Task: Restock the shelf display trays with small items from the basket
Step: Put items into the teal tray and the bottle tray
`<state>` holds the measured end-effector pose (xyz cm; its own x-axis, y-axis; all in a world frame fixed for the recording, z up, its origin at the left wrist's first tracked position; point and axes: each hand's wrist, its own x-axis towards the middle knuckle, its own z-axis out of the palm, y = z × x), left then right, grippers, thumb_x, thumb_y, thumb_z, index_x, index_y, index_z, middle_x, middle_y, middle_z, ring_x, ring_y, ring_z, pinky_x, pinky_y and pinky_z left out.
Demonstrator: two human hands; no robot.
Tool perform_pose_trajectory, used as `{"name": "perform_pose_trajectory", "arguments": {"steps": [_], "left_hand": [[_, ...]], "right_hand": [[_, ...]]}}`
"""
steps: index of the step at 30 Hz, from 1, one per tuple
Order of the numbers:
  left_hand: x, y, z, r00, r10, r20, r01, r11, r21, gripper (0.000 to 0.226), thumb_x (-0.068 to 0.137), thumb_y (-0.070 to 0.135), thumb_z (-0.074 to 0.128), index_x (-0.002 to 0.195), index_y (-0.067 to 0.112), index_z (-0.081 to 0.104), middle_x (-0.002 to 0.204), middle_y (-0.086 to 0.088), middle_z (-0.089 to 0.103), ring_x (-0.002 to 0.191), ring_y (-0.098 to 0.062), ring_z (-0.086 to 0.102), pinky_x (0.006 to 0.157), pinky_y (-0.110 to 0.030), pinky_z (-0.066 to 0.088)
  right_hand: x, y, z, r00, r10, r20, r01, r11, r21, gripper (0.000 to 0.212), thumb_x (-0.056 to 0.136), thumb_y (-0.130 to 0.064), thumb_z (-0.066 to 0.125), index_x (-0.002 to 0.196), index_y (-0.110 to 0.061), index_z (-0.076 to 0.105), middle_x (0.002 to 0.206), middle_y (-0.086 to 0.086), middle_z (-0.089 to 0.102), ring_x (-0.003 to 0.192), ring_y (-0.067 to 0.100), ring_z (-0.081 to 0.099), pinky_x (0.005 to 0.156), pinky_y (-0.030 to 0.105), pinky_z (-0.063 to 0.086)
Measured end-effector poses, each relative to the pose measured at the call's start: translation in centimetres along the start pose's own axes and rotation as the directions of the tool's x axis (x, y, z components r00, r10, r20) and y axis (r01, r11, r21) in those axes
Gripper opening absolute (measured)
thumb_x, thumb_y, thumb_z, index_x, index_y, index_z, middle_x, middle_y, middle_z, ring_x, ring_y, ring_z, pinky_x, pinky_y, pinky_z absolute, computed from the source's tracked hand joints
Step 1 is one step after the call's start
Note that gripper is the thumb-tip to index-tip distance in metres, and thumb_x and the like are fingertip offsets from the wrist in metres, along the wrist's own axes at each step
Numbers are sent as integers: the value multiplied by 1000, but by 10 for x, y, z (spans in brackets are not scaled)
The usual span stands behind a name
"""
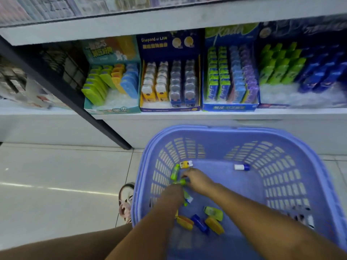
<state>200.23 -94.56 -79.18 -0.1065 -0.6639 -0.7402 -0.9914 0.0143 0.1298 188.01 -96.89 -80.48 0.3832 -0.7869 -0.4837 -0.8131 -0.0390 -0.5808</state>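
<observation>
Head view looks down into the basket (281, 175), which fills the lower right of the frame, with both our forearms reaching in from the bottom edge. Nearest us on the basket floor lie a yellow piece (185, 222), a blue piece (200, 223), an orange-yellow piece (214, 225) and a yellow-green piece (213, 212), close together.

Just beyond them our left hand (173, 194) shows only its back. Its fingers are hidden and blurred, so we cannot tell whether it holds anything. A green-and-white piece (188, 197) peeks out beside it. Our right hand (197, 180) has its fingers bent together on the end of a green piece (179, 182), seemingly pinching it.

Farther in lie a second green piece (175, 172) and a yellow-and-white piece (185, 164) near the left wall, with a white-and-blue piece (242, 167) well apart to the right.

Across the upper half of the frame, the shelf (187, 114) carries four trays. From left to right they are a teal tray (112, 107), a navy tray (170, 107), a blue tray (230, 106) and a right-hand tray (300, 94).

We judge that we are at the picking step, gathering stock from the basket, with many pieces left to place. The next move calls for a sure hold on the green piece, a lift clear of the basket rim, and a match to the right tray. Both the teal tray and the right-hand tray hold green stock and show bare space at the front. The blur does not let us say which one fits.
</observation>
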Motion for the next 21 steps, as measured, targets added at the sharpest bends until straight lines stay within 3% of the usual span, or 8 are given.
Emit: {"name": "perform_pose_trajectory", "arguments": {"steps": [3, 7, 10, 12, 14, 18, 21], "left_hand": [[9, 0, 5, 999, 29, 38, -29, 1000, -2, 29, 97, 13, 47, 122, 0, 56, 125, -20, 58, 112, -33, 57, 94, -37, 48], [18, -3, 15, 997, 1, 73, -10, 993, 118, 32, 95, 15, 53, 126, 7, 52, 122, -15, 57, 110, -30, 58, 94, -42, 49], [21, -5, 18, 997, 73, 21, -76, 972, 223, 30, 97, 14, 47, 125, 5, 49, 124, -18, 54, 113, -34, 54, 94, -44, 45], [21, -4, 17, 990, 143, 9, -139, 939, 316, 32, 97, 10, 43, 129, 4, 44, 128, -19, 48, 116, -37, 50, 93, -46, 43], [20, 1, 19, 976, 216, 38, -212, 887, 409, 37, 95, 6, 44, 132, 5, 41, 129, -19, 47, 117, -37, 47, 92, -47, 42], [15, 4, 19, 928, 357, 111, -357, 759, 544, 37, 96, 2, 39, 133, 4, 42, 128, -21, 44, 116, -39, 43, 87, -50, 41], [10, 5, 18, 884, 442, 156, -446, 693, 566, 40, 96, 6, 40, 136, 4, 37, 133, -23, 40, 120, -39, 40, 87, -51, 41]], "right_hand": [[11, 2, 14, 999, 43, 2, -43, 999, -12, 19, 90, -14, 50, 101, -7, 63, 110, 19, 61, 105, 31, 56, 86, 35, 44], [21, 12, 16, 997, 72, 28, -71, 997, -31, 21, 94, -17, 44, 101, -7, 62, 114, 19, 59, 104, 29, 56, 86, 31, 42], [18, 25, 4, 997, 74, -12, -74, 997, -2, 26, 92, -16, 50, 113, -5, 61, 125, 17, 54, 114, 28, 52, 95, 31, 43], [8, 34, -11, 989, 146, -33, -146, 989, 23, 29, 91, -19, 55, 112, 0, 61, 120, 20, 57, 111, 29, 54, 88, 28, 42], [-4, 46, -31, 967, 254, 5, -254, 966, 41, 31, 87, -25, 61, 101, 2, 67, 106, 21, 65, 93, 26, 60, 72, 27, 39], [-37, 64, -74, 943, 287, 169, -326, 896, 301, 20, 85, -14, 65, 86, 6, 68, 79, 19, 60, 67, 16, 53, 66, 24, 40], [-68, 66, -100, 935, 231, 269, -353, 668, 655, 11, 88, -1, 60, 77, 1, 59, 71, 13, 54, 61, 11, 58, 67, 18, 53]]}}
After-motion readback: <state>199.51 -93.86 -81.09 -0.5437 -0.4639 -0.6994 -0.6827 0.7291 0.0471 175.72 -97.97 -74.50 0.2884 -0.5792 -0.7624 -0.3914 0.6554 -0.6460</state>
